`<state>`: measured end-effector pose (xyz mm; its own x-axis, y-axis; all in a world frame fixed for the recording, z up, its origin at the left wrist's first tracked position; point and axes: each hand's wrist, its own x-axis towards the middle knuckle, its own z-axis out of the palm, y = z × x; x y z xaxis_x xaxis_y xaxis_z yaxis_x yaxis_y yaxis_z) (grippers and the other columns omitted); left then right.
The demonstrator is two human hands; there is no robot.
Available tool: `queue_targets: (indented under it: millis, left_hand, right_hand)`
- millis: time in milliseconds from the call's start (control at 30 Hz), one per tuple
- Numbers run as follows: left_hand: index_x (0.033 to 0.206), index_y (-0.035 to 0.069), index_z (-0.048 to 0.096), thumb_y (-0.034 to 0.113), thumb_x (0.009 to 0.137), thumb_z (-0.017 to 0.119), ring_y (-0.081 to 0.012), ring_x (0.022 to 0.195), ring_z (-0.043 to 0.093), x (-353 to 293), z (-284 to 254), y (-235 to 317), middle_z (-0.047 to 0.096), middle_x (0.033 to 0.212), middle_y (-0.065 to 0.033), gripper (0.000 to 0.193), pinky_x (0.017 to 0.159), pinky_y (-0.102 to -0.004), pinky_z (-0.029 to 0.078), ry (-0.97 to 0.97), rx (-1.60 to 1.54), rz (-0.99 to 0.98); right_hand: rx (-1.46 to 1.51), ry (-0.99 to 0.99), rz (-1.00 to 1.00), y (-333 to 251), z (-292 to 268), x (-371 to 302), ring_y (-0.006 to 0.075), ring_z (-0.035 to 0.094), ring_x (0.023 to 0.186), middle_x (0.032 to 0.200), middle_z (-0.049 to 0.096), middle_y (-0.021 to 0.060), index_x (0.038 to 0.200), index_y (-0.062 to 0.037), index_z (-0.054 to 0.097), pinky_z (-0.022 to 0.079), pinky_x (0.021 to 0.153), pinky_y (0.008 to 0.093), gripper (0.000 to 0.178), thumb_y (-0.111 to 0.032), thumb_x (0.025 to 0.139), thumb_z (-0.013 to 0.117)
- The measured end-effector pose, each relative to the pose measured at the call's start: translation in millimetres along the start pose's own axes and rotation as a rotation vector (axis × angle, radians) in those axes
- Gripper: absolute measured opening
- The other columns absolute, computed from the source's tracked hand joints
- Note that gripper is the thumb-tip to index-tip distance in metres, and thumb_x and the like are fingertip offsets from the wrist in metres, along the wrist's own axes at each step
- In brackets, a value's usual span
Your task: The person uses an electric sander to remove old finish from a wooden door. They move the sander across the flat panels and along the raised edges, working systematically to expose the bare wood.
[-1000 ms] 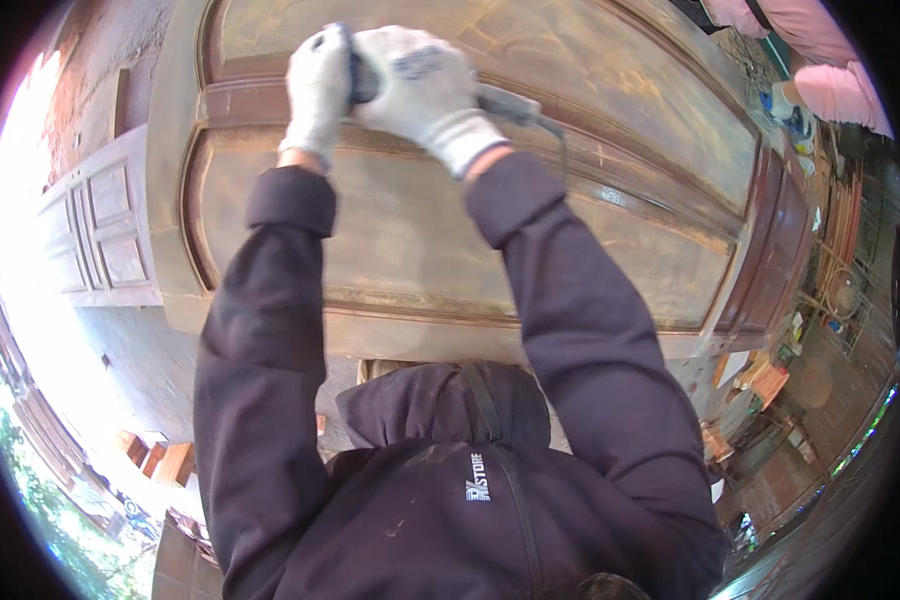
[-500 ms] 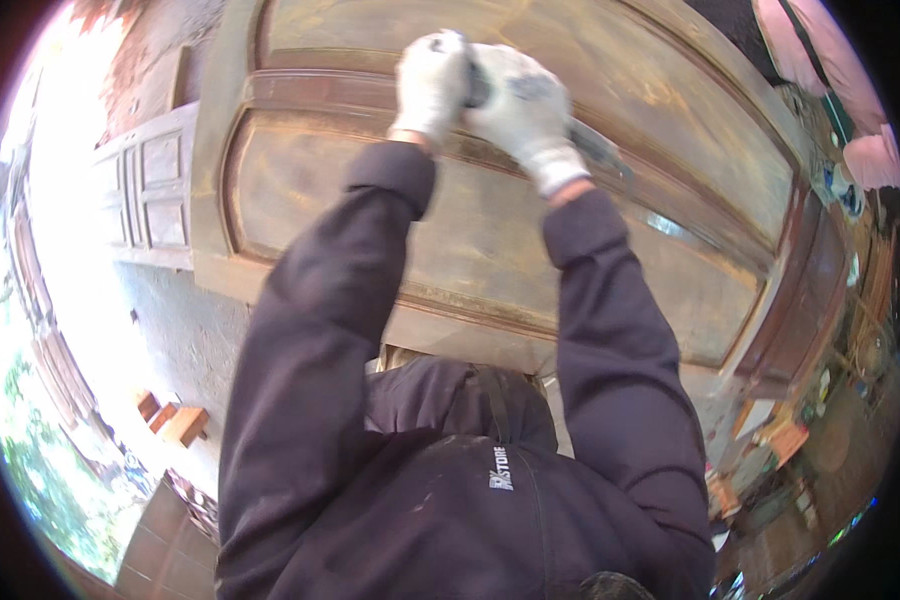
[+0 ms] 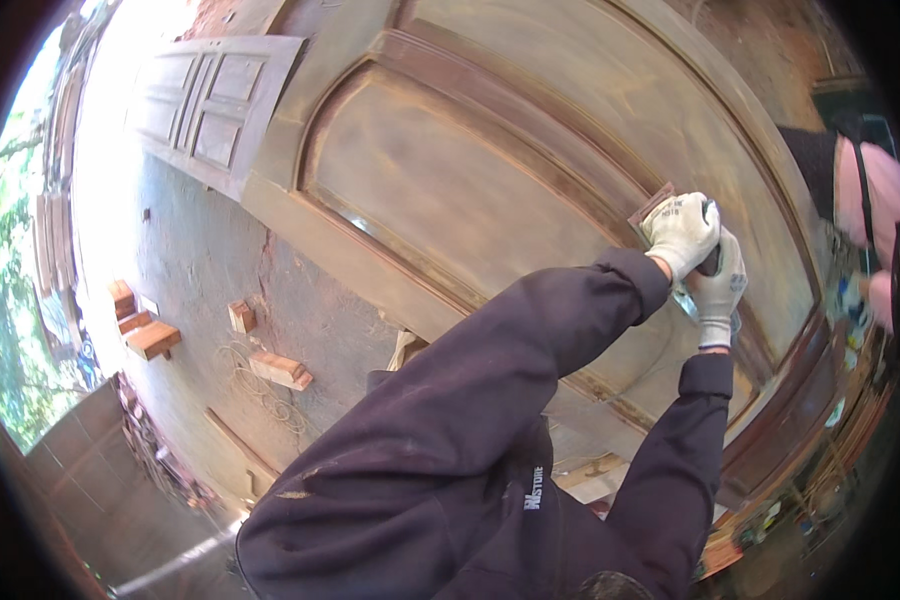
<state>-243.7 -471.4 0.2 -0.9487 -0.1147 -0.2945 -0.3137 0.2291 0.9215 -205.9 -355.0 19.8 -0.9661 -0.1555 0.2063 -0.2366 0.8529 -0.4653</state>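
Observation:
My left hand [image 3: 682, 232], in a white work glove, is closed over the front of what looks like a sander. Its square brown pad [image 3: 650, 205] rests on the moulding between two panels of a large wooden door [image 3: 440, 170]. Just behind it, my right hand [image 3: 722, 285], gloved too, wraps round the dark grip [image 3: 710, 263]. A shiny bluish piece [image 3: 685, 302] shows beneath my right hand. Both hands hide most of the tool. Pale, dusty streaks mark the door's brown panels.
A smaller panelled door [image 3: 215, 105] lies at the far left. Wood blocks [image 3: 280, 370] and a thin stick [image 3: 242, 443] are on the floor at left. At the right edge is a person in pink [image 3: 870, 200], near assorted clutter [image 3: 830, 480].
Both hands have moved with the tool to the right and nearer along the door. The view has turned, so more floor shows at left.

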Motion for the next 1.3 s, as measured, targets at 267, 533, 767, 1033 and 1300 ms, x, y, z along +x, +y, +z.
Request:
queue_targets:
  millis: [267,533,767,1033,1300]
  left_hand:
    - [0.093,0.01,0.073,0.035,0.095,0.053,-0.0385,0.091,0.07,73.8,-199.1,-36.5,0.073,0.094,-0.0176,0.032,0.081,-0.0499,0.053,0.181,-0.058,-0.047]
    - [0.097,0.003,0.072,0.038,0.099,0.051,-0.0419,0.099,0.067,156.5,-412.0,-70.6,0.071,0.101,-0.0233,0.041,0.088,-0.0473,0.052,0.245,-0.102,0.003]
    - [0.103,0.005,0.071,0.044,0.096,0.054,-0.0373,0.102,0.068,260.4,-563.2,-160.5,0.07,0.105,-0.021,0.043,0.088,-0.046,0.051,0.39,0.072,0.27]
    - [0.09,0.002,0.071,0.037,0.099,0.044,-0.0377,0.089,0.069,261.1,-552.7,-140.8,0.071,0.091,-0.0236,0.045,0.078,-0.0464,0.051,0.413,-0.059,0.286]
    - [0.095,0.005,0.073,0.038,0.096,0.052,-0.039,0.095,0.069,170.0,-406.4,-70.7,0.073,0.099,-0.0205,0.039,0.088,-0.0465,0.053,0.208,-0.173,-0.059]
  right_hand:
    - [0.04,-0.066,-0.189,-162.3,108.6,105.1,0.032,0.068,0.102,0.109,0.07,0.0103,0.115,-0.0097,0.067,0.054,0.088,0.0409,0.055,-0.027,0.066,0.085]
    - [-0.013,-0.087,-0.334,-320.1,228.7,205.1,0.0299,0.068,0.102,0.11,0.07,0.0088,0.117,-0.0124,0.066,0.055,0.086,0.0417,0.059,-0.038,0.068,0.086]
    - [0.066,0.0,-0.499,-448.0,322.3,274.2,0.0314,0.069,0.098,0.106,0.071,0.0112,0.111,-0.0136,0.067,0.056,0.084,0.0444,0.05,-0.043,0.073,0.08]
    - [0.078,-0.107,-0.421,-442.9,317.8,285.4,0.0344,0.067,0.107,0.113,0.07,0.0151,0.123,-0.0118,0.066,0.054,0.09,0.0434,0.057,-0.038,0.074,0.08]
    - [-0.018,-0.232,-0.189,-326.4,222.1,212.5,0.0324,0.067,0.113,0.121,0.069,0.0178,0.131,-0.0059,0.061,0.052,0.095,0.0415,0.068,-0.025,0.07,0.083]
